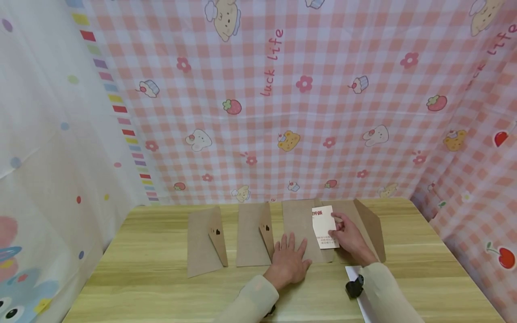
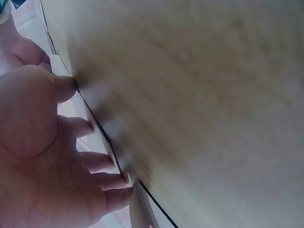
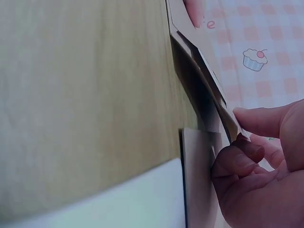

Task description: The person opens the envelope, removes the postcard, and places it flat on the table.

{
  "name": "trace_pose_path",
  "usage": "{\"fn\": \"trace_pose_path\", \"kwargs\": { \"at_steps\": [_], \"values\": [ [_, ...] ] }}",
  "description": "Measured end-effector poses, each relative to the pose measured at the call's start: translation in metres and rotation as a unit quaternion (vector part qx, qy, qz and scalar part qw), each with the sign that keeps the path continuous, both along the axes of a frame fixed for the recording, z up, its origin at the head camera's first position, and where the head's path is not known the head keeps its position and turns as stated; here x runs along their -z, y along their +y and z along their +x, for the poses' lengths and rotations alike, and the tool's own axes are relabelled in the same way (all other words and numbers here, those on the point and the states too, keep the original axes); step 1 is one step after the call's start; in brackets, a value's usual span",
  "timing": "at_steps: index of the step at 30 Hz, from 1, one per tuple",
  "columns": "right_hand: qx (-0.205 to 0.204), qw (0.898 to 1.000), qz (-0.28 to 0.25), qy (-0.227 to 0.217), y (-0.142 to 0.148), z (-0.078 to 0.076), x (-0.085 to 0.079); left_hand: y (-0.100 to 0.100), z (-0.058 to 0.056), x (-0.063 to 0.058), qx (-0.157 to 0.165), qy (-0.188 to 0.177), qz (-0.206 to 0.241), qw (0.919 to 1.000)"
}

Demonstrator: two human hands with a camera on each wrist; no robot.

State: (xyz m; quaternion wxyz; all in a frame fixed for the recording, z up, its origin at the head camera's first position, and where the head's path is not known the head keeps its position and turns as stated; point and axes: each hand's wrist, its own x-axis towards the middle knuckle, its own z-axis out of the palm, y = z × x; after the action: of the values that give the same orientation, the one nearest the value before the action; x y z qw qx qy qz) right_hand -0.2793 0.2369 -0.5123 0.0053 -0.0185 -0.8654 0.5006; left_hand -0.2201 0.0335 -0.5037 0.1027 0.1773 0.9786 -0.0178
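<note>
Several brown kraft-paper envelopes stand in a row on the wooden table. My right hand (image 1: 352, 237) pinches the right edge of a pale printed card (image 1: 325, 220) with red characters, over the right part of the third envelope (image 1: 296, 217). In the right wrist view, thumb and fingers close on a raised brown paper flap (image 3: 202, 66) with a thinner layer against it. My left hand (image 1: 287, 264) lies with fingers spread and straight, its fingertips on the third envelope's lower left. Beside it is the second envelope (image 1: 249, 233), its pointed flap raised.
The first envelope (image 1: 202, 242) lies at the left, flap raised. A fourth envelope (image 1: 373, 224) lies under and beyond my right hand, its flap spread rightward. White paper (image 1: 352, 271) lies beneath my right wrist. A checked cloth (image 1: 258, 134) hangs behind the table (image 1: 153, 255).
</note>
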Motion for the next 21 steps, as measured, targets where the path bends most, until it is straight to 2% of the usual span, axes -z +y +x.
{"fn": "trace_pose_path", "kwargs": {
  "at_steps": [8,14,21],
  "values": [
    [-0.016,1.000,-0.010,0.013,0.009,-0.001,0.003,0.000,0.000,0.000,0.000,0.002,0.002,1.0000],
    [-0.028,0.999,-0.022,-0.001,0.013,0.000,0.001,0.000,0.000,0.001,0.001,0.005,0.001,1.0000],
    [-0.023,1.000,-0.014,-0.010,0.016,0.000,0.001,0.000,0.000,0.001,0.001,0.003,0.004,1.0000]
  ]
}}
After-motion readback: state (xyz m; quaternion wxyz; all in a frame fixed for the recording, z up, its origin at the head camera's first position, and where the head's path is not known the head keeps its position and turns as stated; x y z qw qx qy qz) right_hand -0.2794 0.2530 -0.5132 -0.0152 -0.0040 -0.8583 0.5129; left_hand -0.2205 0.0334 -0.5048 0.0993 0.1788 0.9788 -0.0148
